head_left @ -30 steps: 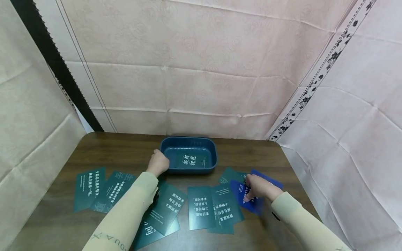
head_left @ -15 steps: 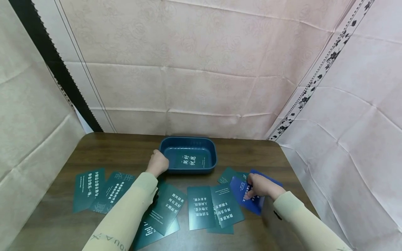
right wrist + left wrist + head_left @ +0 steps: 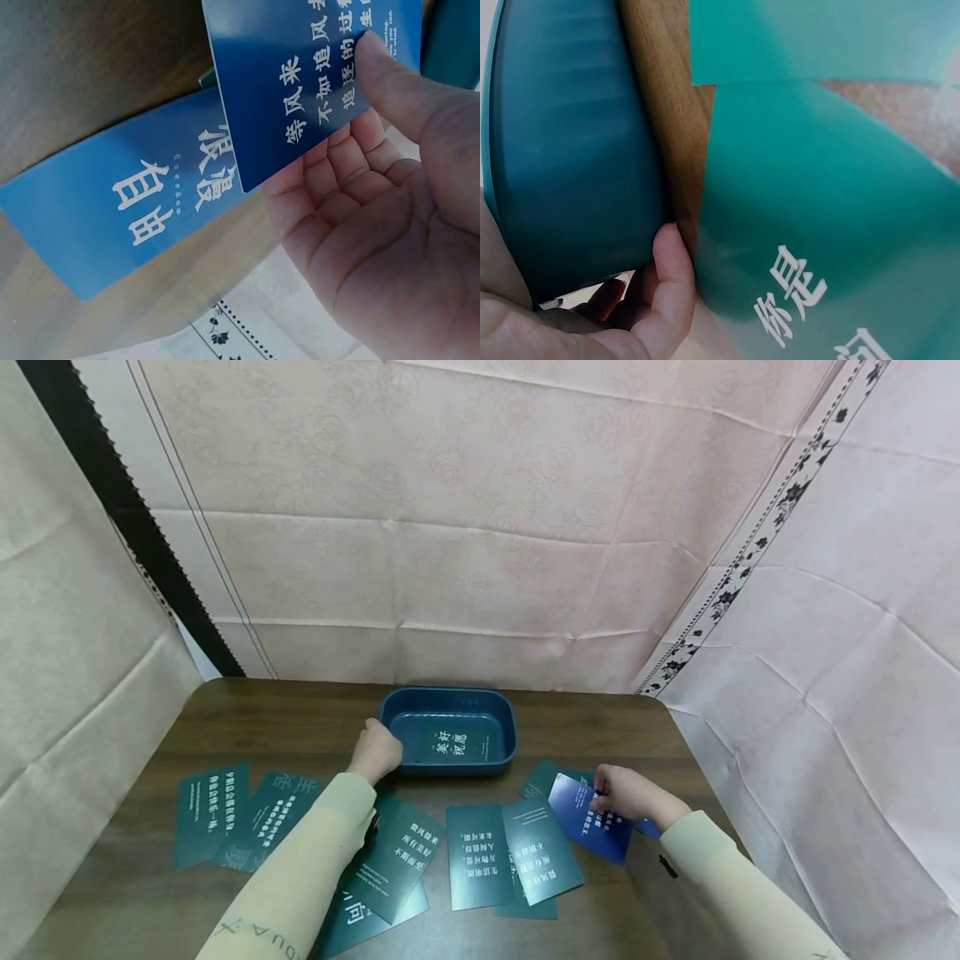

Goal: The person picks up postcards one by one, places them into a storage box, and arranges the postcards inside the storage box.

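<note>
A blue card [image 3: 588, 818] with white lettering is pinched in my right hand [image 3: 637, 795], thumb on its printed face and fingers behind. In the right wrist view this card [image 3: 300, 90] is tilted up over a second blue card [image 3: 135, 202] lying on the table. My left hand [image 3: 377, 750] grips the left end of a dark blue tray [image 3: 450, 768], its fingers curled around the wall in the left wrist view. A green card [image 3: 459, 744] with white characters lies inside the tray.
Several green cards lie about the wooden table [image 3: 300, 718]: a pair [image 3: 213, 810] at the left, some under the left forearm [image 3: 300, 868], others [image 3: 480, 852] at the middle front. Green cards [image 3: 546, 779] also lie behind the held one. Cloth hangs [image 3: 480, 568] around the table.
My right hand has lifted one blue card off the other and shifted slightly back and right, tilting the card up. The left hand and tray have stayed in place.
</note>
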Action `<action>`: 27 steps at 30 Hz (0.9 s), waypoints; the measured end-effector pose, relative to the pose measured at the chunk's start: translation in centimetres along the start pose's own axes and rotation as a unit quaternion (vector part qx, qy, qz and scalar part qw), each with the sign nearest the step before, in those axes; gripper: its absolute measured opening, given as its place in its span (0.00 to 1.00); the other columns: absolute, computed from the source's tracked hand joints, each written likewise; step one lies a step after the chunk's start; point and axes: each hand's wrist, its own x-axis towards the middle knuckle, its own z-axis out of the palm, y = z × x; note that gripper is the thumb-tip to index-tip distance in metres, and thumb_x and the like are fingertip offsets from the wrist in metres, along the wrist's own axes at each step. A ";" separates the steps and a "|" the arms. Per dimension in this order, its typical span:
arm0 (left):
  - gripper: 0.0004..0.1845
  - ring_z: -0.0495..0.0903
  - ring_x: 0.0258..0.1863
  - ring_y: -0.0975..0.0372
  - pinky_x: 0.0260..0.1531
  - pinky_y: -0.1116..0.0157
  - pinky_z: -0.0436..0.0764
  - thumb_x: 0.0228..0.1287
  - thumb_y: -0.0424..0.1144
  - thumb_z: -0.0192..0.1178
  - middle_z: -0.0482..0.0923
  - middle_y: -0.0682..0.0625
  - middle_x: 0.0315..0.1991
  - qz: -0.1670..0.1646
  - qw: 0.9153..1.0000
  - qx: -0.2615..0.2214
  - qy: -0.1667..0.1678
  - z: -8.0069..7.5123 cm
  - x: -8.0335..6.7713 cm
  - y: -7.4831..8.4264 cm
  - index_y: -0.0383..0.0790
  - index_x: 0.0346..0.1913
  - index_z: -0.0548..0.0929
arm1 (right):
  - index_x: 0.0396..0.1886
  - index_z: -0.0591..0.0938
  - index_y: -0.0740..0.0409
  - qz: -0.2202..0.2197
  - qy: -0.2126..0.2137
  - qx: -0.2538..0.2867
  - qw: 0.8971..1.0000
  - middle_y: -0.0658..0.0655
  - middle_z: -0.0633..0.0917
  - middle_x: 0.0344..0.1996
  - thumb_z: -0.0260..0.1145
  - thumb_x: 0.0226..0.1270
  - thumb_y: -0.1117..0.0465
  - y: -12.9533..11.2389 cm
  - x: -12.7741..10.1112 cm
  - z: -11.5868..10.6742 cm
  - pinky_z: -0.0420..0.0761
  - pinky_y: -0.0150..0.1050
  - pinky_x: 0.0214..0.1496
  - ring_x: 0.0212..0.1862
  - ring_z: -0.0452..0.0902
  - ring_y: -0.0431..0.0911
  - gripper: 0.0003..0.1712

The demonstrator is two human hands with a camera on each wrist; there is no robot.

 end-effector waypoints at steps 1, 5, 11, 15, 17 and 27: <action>0.32 0.70 0.50 0.41 0.55 0.43 0.70 0.72 0.34 0.43 0.61 0.25 0.61 0.001 1.000 0.001 0.001 0.0 0.0 0.0 0.20 0.69 0.43 | 0.34 0.75 0.59 -0.007 0.002 0.001 1.000 0.51 0.75 0.24 0.70 0.62 0.61 0.1 0.0 -0.2 0.73 0.41 0.31 0.28 0.71 0.44 0.11; 0.31 0.70 0.50 0.42 0.54 0.43 0.71 0.72 0.35 0.42 0.62 0.26 0.60 0.003 1.000 0.002 0.004 0.0 0.0 0.0 0.21 0.69 0.44 | 0.33 0.74 0.59 -0.025 0.004 0.013 1.000 0.51 0.73 0.22 0.66 0.65 0.65 0.4 0.0 -1.0 0.70 0.39 0.27 0.24 0.69 0.43 0.07; 0.32 0.71 0.48 0.42 0.53 0.43 0.71 0.72 0.35 0.43 0.62 0.25 0.59 0.004 1.000 0.004 0.003 0.0 -0.1 0.0 0.20 0.68 0.44 | 0.33 0.75 0.60 -0.038 0.004 0.043 0.998 0.53 0.74 0.22 0.63 0.67 0.68 0.5 0.0 -2.4 0.70 0.39 0.27 0.24 0.69 0.43 0.04; 0.31 0.71 0.49 0.42 0.53 0.43 0.71 0.72 0.35 0.43 0.62 0.26 0.59 0.001 1.000 0.002 0.002 0.0 -0.1 0.0 0.20 0.68 0.44 | 0.34 0.76 0.60 -0.042 -0.006 0.059 0.997 0.55 0.77 0.24 0.62 0.69 0.67 0.5 0.0 -3.3 0.72 0.38 0.27 0.24 0.70 0.43 0.03; 0.31 0.70 0.49 0.42 0.54 0.43 0.71 0.72 0.35 0.42 0.62 0.26 0.59 0.002 1.000 0.001 0.002 0.0 -0.1 0.0 0.20 0.68 0.44 | 0.35 0.76 0.60 -0.041 -0.007 0.065 0.997 0.55 0.78 0.25 0.61 0.69 0.67 0.4 0.0 -3.9 0.72 0.38 0.27 0.25 0.71 0.43 0.03; 0.31 0.71 0.48 0.42 0.53 0.43 0.71 0.72 0.34 0.41 0.63 0.25 0.59 0.009 1.000 0.003 0.001 0.0 -0.1 0.0 0.19 0.68 0.43 | 0.37 0.76 0.58 -0.051 0.036 0.090 0.994 0.56 0.78 0.29 0.60 0.71 0.64 -2.0 1.5 -7.1 0.74 0.42 0.34 0.31 0.73 0.48 0.02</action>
